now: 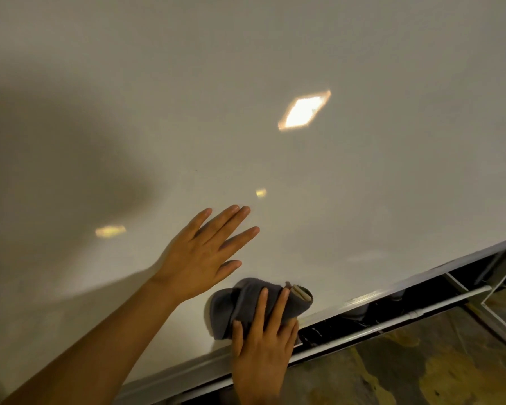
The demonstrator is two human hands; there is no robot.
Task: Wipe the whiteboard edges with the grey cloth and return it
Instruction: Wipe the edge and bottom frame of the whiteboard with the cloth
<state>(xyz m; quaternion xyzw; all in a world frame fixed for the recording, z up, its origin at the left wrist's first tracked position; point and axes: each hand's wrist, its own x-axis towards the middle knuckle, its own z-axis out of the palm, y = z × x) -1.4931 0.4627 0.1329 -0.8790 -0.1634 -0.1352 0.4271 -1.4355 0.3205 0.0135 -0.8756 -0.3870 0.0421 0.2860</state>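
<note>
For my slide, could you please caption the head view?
Right hand presses grey cloth on whiteboard edge; left hand open.

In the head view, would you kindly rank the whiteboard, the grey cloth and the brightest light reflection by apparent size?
1. whiteboard, filling most of the view
2. grey cloth, under the right hand
3. light reflection, clearly smaller

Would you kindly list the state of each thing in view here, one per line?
Whiteboard: glossy, no writing visible, reflecting lights.
Cloth: grey, bunched, pressed on the board by its lower edge.
Right hand: fingers over the cloth, holding it to the board.
Left hand: open, fingers spread, flat at the board, holding nothing.
Bottom frame: white, partly covered by the right hand.
</note>
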